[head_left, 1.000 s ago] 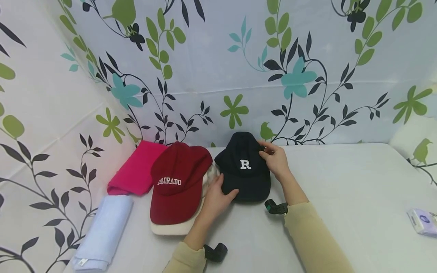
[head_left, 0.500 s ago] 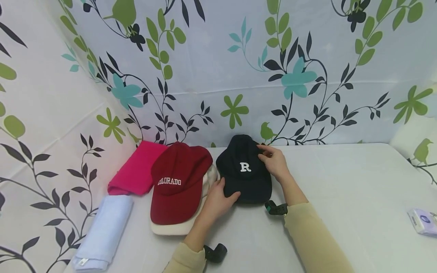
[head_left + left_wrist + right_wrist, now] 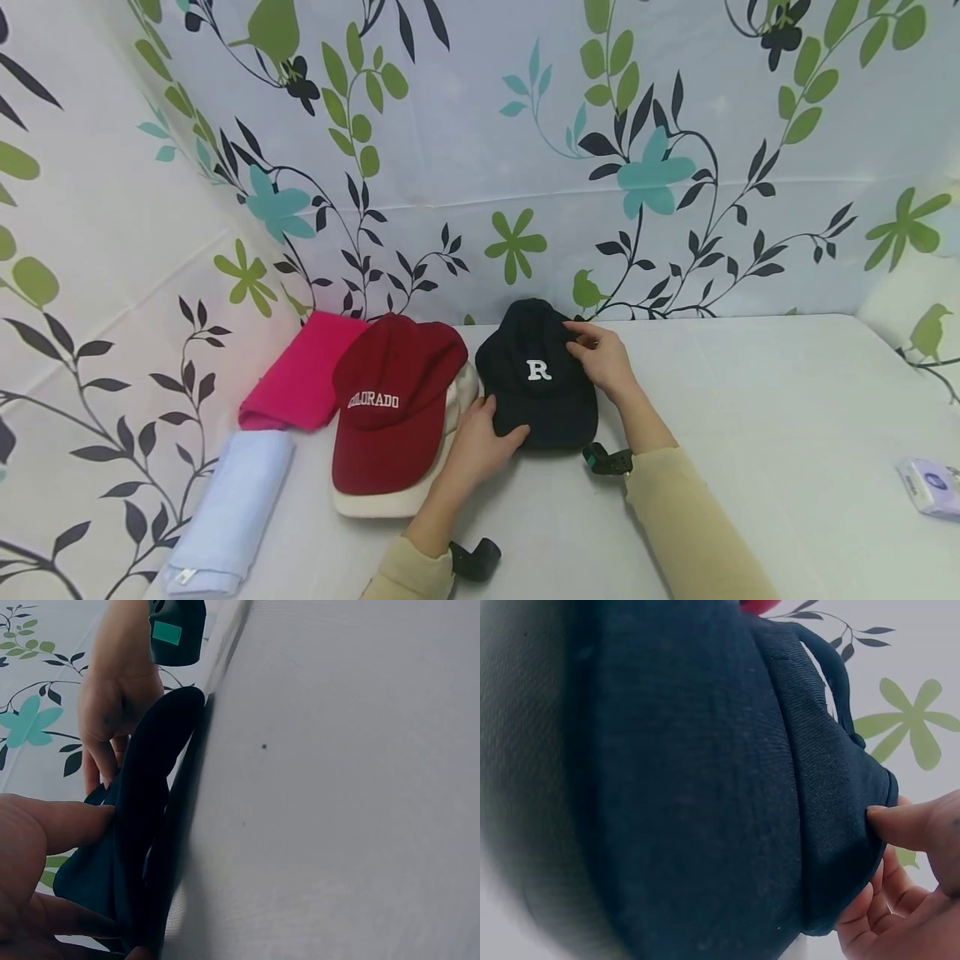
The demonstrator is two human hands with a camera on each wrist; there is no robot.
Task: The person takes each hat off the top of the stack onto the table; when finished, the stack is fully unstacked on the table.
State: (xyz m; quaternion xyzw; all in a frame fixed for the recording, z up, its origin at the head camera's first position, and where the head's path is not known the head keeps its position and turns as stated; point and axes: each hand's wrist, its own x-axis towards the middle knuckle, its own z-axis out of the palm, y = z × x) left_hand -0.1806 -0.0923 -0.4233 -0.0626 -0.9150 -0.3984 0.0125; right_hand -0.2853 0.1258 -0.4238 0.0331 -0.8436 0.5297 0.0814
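A black baseball cap (image 3: 538,392) with a white "R" lies at the table's back edge, brim toward me. My left hand (image 3: 483,446) grips the left side of its brim, the thumb near the brim's front. In the left wrist view, that hand's thumb (image 3: 82,823) touches the cap (image 3: 139,810) and its other fingers reach the edge lower down. My right hand (image 3: 606,360) pinches the cap's rear right edge; the right wrist view shows the thumb (image 3: 900,825) on the dark fabric (image 3: 705,780) and fingers curled behind it.
Left of the black cap, a red "COLORADO" cap (image 3: 393,450) lies on a cream cap (image 3: 382,505). Beyond are a folded pink cloth (image 3: 300,375) and a rolled light-blue towel (image 3: 232,508). A small purple-and-white packet (image 3: 930,487) is at the far right. Patterned fabric (image 3: 465,125) hangs behind.
The black cap has shifted slightly toward me, and both hands have moved along with it. The red cap, cloths and packet stay in place.
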